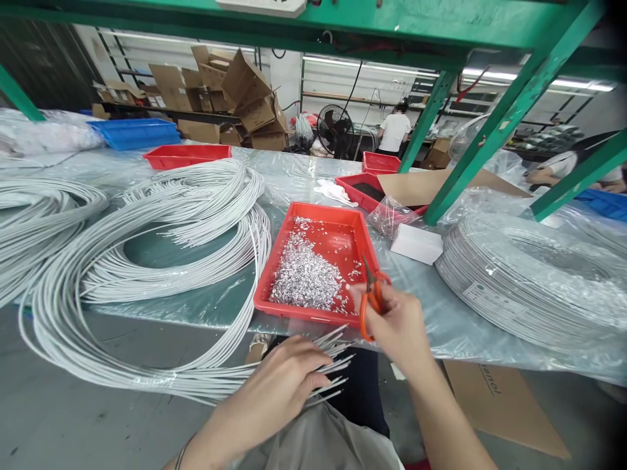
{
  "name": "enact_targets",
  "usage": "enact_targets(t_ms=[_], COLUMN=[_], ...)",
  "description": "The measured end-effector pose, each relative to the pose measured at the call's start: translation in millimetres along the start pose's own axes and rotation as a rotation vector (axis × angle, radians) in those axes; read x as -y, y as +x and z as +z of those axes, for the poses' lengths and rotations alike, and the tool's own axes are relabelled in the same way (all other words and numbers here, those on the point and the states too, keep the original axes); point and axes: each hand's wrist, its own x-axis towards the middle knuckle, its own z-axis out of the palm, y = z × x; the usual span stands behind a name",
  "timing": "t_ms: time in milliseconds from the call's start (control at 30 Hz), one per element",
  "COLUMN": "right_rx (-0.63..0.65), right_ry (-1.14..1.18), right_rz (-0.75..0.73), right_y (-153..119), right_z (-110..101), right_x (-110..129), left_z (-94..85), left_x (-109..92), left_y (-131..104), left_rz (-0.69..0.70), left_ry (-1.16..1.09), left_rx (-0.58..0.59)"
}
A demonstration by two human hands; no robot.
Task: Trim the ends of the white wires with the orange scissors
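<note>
Held wires point(196, 378) in curled fingers of left hand point(289, 372), on near side of red tray point(304, 314) | Ran lengthwise left to right, with free ends fanned rightward | Gripped scissors point(376, 297) in right hand point(399, 320), with fingers round orange handles | Pointed blades away over tray, beyond and right of wire ends, apart from them

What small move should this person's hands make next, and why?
Perhaps the right hand should pick a piece from the silvery pile in the red tray: it reaches over that tray with orange-handled scissors in its grip, while the left hand holds the cables near their fanned ends.
</note>
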Motion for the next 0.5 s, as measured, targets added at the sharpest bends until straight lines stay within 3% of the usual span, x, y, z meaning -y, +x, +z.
enact_targets(t_ms=[133,200,267,300,400,500], right_rx=[-0.045,-0.025,0.01,0.038,0.161,0.354], right_ry=[-0.211,-0.249,-0.225,-0.184,-0.043,-0.019], right_rz=[-0.073,-0.1,-0.119,-0.126,-0.156,-0.263], right_y=[23,24,18,13,-7,-30], right_z=[-17,-21,-22,-22,-12,12], right_x=[-9,-15,-19,-20,-17,-14], left_z=[-13.7,-24.0,-31.0,-32.5,-30.7,-28.2], left_x=[16,38,64,77,102,106], left_y=[-18,-25,-30,-30,-27,-23], left_rz=[-0.015,-0.09,-0.196,-0.233,-0.306,-0.276], left_ry=[0.091,0.154,0.368,0.491,0.722,0.731], left_rx=[-0.077,-0.301,-0.597,-0.676,-0.689,-0.623])
